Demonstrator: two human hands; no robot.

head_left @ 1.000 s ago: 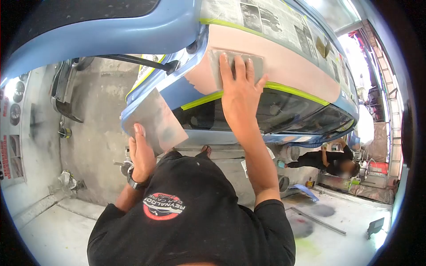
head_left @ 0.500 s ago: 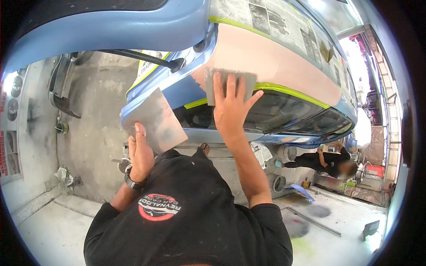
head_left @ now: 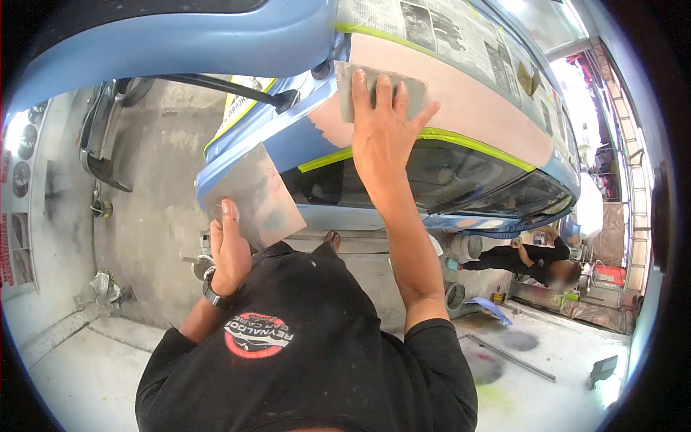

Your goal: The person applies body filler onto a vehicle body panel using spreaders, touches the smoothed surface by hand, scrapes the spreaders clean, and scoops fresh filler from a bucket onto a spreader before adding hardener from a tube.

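My left hand (head_left: pixel 231 248) holds a flat, smudged grey-pink plate (head_left: pixel 263 198) by its lower left side, in front of the blue car body. Higher up, my right hand (head_left: pixel 385 137) presses a thin grey rectangular spreader (head_left: pixel 348 86) against the pink filled area (head_left: pixel 475 101) of the car, fingers spread along it and thumb out to the right. Yellow-green tape (head_left: pixel 461 138) runs under that area, above the dark window (head_left: pixel 446 176). Newspaper (head_left: pixel 461 36) covers the surface beyond the pink strip.
A raised blue panel (head_left: pixel 180 47) hangs overhead at the upper left, with a black strut (head_left: pixel 216 89) below it. Another person (head_left: pixel 536 263) in dark clothes is low at the right, beside the car. A detached dark bumper (head_left: pixel 93 144) stands at the left.
My right hand and the spreader have moved up and slightly right over the pink area, away from the tape. My left hand and the plate have hardly moved.
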